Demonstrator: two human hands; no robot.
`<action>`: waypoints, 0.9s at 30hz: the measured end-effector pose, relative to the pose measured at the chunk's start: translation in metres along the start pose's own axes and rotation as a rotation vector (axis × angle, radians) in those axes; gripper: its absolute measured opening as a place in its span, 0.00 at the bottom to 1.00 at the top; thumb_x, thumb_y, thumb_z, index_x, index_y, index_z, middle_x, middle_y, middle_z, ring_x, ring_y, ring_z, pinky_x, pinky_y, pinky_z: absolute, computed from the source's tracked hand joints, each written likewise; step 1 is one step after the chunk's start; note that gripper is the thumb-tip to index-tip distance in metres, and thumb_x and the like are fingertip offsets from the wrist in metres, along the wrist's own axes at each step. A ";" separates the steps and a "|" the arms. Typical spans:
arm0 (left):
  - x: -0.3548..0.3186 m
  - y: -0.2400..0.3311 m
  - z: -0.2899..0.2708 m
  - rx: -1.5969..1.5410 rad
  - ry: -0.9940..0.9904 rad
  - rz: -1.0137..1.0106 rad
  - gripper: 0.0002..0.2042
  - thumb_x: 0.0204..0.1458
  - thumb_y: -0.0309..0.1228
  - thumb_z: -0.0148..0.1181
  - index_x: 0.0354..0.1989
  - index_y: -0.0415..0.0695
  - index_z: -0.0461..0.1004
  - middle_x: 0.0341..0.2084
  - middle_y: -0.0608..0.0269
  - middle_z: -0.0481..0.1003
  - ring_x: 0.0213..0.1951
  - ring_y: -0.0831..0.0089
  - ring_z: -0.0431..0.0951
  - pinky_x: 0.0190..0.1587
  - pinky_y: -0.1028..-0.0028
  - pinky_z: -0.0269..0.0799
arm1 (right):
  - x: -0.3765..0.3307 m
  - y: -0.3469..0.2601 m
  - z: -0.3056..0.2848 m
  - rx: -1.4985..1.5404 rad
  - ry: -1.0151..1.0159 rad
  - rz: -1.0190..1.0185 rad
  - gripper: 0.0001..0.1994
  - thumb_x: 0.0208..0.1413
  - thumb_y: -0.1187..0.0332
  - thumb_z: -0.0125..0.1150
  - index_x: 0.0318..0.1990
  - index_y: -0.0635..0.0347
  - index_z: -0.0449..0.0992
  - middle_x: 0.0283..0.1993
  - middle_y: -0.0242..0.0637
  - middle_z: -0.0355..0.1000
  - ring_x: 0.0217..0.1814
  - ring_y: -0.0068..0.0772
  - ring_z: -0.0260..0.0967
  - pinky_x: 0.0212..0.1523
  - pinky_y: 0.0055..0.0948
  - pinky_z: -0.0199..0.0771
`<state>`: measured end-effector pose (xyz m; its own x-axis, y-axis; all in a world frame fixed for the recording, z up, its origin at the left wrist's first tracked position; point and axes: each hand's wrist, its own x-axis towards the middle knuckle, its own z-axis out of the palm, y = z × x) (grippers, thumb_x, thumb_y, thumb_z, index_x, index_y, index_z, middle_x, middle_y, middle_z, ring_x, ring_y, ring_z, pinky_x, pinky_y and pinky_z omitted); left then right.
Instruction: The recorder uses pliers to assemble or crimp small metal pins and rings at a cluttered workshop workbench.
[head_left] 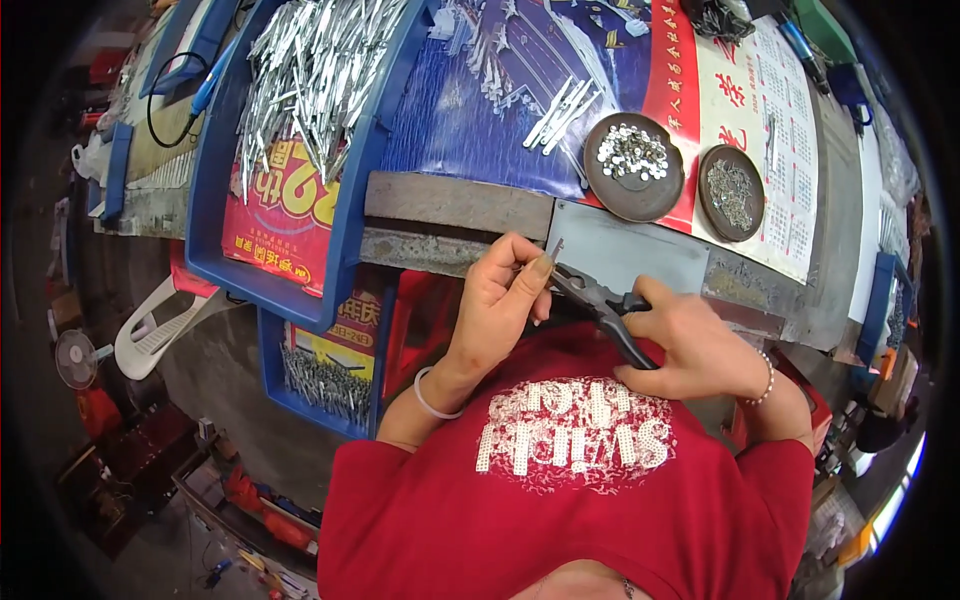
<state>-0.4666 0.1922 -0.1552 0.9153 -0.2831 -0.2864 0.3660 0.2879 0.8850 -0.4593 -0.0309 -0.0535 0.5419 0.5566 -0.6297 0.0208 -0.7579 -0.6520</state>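
Two hands close together at the near bench edge: left hand (497, 300) pinching a small silver metal strip (556, 247) upright between fingertips, right hand (700, 345) wrapped tight round the black handles of pliers (600, 305), nose touching the strip's lower end; whether the nose is fully clamped on it cannot be told. Likely slip: strip twisting out of the pinch if squeezed off-centre, nipping the left fingertips just beside the nose. Could also drop toward the lap, well apart from the far brown dish of silver pieces (633, 165).
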 end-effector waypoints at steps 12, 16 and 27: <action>-0.046 -0.009 -0.048 -0.082 0.173 -0.003 0.05 0.63 0.26 0.53 0.44 0.40 0.70 0.26 0.67 0.72 0.26 0.82 0.73 0.29 0.81 0.70 | 0.007 0.009 0.031 0.199 0.122 -0.044 0.18 0.42 0.69 0.61 0.43 0.67 0.77 0.35 0.43 0.61 0.39 0.41 0.64 0.42 0.33 0.63; -0.098 -0.034 -0.118 0.152 0.503 -0.017 0.08 0.62 0.27 0.54 0.47 0.39 0.70 0.28 0.66 0.74 0.28 0.81 0.75 0.32 0.79 0.73 | 0.012 0.003 0.045 0.160 0.245 -0.019 0.13 0.41 0.74 0.56 0.37 0.68 0.76 0.34 0.42 0.61 0.36 0.42 0.63 0.39 0.33 0.63; -0.266 -0.074 -0.341 1.216 1.301 0.112 0.05 0.54 0.26 0.59 0.36 0.41 0.79 0.34 0.55 0.78 0.38 0.60 0.79 0.43 0.68 0.73 | 0.043 -0.023 0.047 0.056 0.224 -0.258 0.11 0.43 0.71 0.61 0.34 0.68 0.77 0.32 0.44 0.61 0.33 0.43 0.63 0.35 0.36 0.62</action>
<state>-0.6797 0.5581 -0.2700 0.6753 0.6960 0.2439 0.5321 -0.6888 0.4924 -0.4760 0.0265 -0.0852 0.6960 0.6340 -0.3371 0.1380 -0.5788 -0.8037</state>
